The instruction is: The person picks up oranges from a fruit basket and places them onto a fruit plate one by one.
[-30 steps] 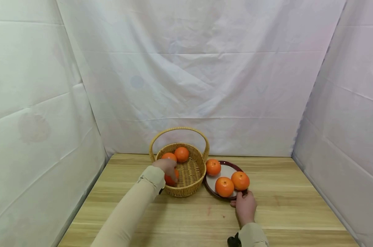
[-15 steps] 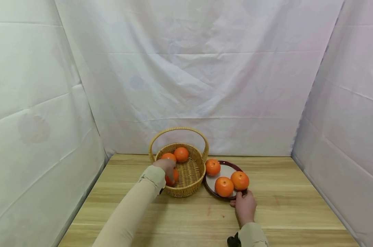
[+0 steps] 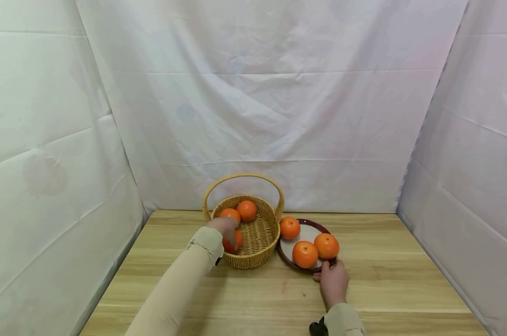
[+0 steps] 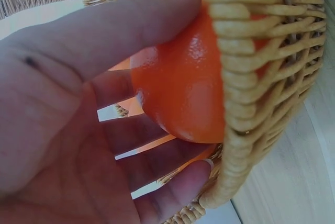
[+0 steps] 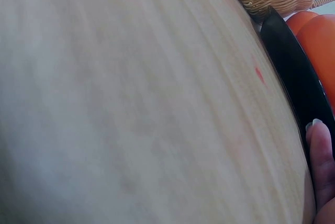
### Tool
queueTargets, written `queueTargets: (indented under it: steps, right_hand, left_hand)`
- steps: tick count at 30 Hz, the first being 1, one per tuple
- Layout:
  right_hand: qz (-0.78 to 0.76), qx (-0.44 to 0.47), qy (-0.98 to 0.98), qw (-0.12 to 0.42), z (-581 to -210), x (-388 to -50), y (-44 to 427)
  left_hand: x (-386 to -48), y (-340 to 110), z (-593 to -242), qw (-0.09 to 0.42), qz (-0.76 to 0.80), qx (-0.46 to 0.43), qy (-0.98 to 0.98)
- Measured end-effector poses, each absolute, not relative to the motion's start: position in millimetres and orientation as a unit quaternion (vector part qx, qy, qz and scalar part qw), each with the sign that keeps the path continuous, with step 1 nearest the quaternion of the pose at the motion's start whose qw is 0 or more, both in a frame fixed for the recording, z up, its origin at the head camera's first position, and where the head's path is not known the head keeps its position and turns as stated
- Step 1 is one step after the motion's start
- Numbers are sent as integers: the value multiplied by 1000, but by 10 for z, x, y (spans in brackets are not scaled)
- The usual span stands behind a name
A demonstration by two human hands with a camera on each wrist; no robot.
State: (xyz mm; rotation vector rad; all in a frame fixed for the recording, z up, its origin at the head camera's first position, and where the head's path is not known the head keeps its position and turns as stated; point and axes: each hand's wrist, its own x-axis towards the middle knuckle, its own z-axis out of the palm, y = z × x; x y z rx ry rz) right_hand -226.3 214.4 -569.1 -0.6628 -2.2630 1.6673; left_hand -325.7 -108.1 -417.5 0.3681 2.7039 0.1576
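My left hand (image 3: 225, 227) reaches over the near left rim of a round wicker basket (image 3: 253, 261). In the left wrist view its thumb lies over an orange (image 4: 183, 82) and its fingers curl round the other side. The basket's wall partly hides that fruit. Two more oranges, a back one (image 3: 247, 210) and a left one (image 3: 230, 214), lie inside the basket. To its right is a dark-rimmed plate (image 3: 309, 232) bearing three oranges (image 3: 305, 254). My right hand (image 3: 334, 280) holds the plate's near right rim, thumb at the edge; the right wrist view shows fingertips (image 5: 318, 135) against its dark side.
Everything stands on a light wooden table (image 3: 253, 303). The basket's tall arched handle (image 3: 245, 175) rises above it. White cloth (image 3: 253, 102) hangs behind and at both sides. A small red mark (image 5: 260, 73) shows on the wood near the plate.
Almost nothing differs. My left hand and the orange in it shift only very slightly inside the basket, while my right hand stays at the plate's rim.
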Motion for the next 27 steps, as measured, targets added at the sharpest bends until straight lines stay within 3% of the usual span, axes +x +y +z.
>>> queueTargets:
  steps: [13, 27]
  right_hand:
    - [574, -231, -776, 125, -5670, -2247, 2160]
    - [582, -234, -769, 122, -5681, -2269, 2150]
  left_hand:
    - [-3255, -1042, -4229, 194, 79, 168, 963]
    - [-3098, -1018, -4452, 93, 129, 201, 967]
